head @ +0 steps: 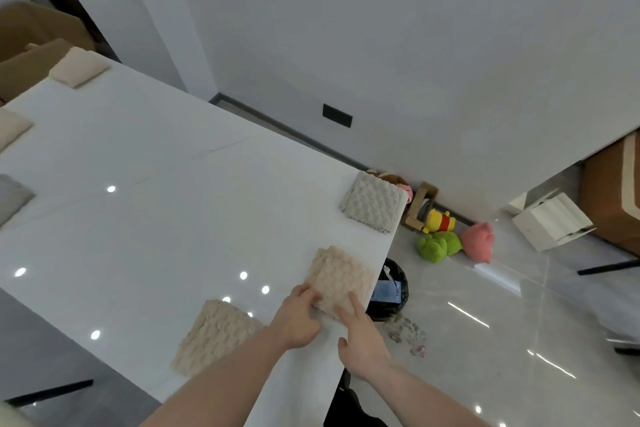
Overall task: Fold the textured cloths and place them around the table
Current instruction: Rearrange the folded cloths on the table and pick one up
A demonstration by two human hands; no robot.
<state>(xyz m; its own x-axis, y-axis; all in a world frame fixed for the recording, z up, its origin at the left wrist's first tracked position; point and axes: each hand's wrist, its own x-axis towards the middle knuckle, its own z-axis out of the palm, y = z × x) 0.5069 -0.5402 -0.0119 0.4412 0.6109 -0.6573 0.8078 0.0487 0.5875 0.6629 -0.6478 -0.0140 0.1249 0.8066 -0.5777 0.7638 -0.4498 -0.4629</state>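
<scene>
1. Folded beige textured cloth (337, 279) at the table's (156, 225) near right edge, lying flat on the glossy white top.
2. Left hand (299, 317) gripping its near left corner, fingers curled onto the fabric.
3. Right hand (360, 340) resting on its near edge with fingers straight, pressing down.
4. Second beige cloth (213, 336) just left of the left forearm.
5. Grey folded cloth (372, 206) farther along the same edge, at the corner.
6. More folded cloths along the far and left sides, one cream piece (79, 66) at the far corner.
7. Plush toys (450, 236) on the floor beyond.
</scene>
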